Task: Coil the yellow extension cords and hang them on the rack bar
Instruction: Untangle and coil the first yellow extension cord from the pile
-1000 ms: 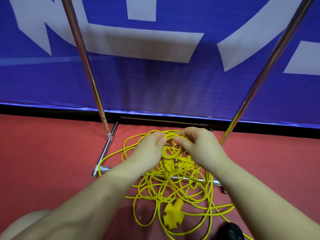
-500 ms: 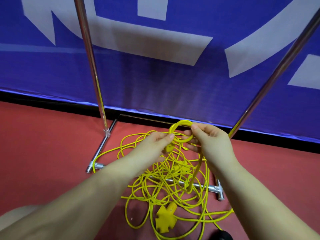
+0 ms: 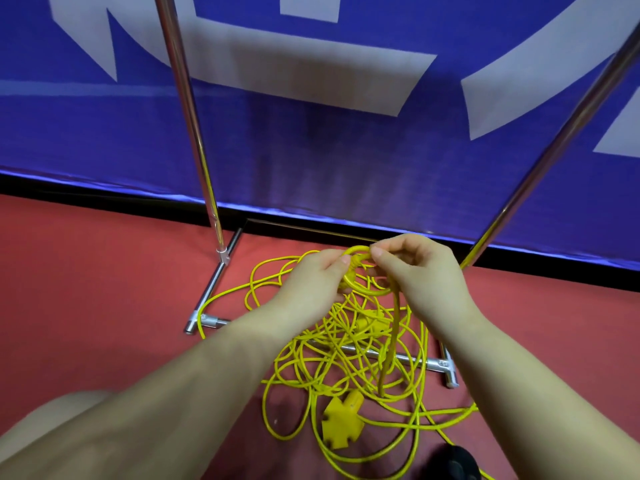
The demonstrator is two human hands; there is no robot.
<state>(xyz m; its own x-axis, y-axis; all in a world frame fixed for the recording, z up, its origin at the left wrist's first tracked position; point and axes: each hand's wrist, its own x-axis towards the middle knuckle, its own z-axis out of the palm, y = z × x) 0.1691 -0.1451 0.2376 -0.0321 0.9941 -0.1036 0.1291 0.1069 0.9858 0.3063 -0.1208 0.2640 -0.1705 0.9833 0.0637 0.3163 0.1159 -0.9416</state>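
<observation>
A tangle of yellow extension cord (image 3: 349, 355) lies on the red floor over the base of a chrome rack. A small coil of the cord (image 3: 363, 271) is held up above the tangle. My left hand (image 3: 313, 282) pinches the coil's left side between thumb and fingers. My right hand (image 3: 419, 275) pinches the top of the coil, and a strand hangs down from it to the pile. A yellow multi-outlet socket end (image 3: 341, 424) rests on the floor near me. The rack's top bar is out of view.
Two chrome uprights, the left one (image 3: 187, 109) and the right one (image 3: 554, 140), rise from the base bar (image 3: 429, 363). A blue banner (image 3: 311, 150) hangs right behind the rack. A black object (image 3: 457, 462) sits at the bottom edge. My knee (image 3: 52, 417) shows at lower left.
Both hands lifted the cord end off the pile and shaped it into a small coil. My right hand shifted to the coil's top, and a strand now trails down.
</observation>
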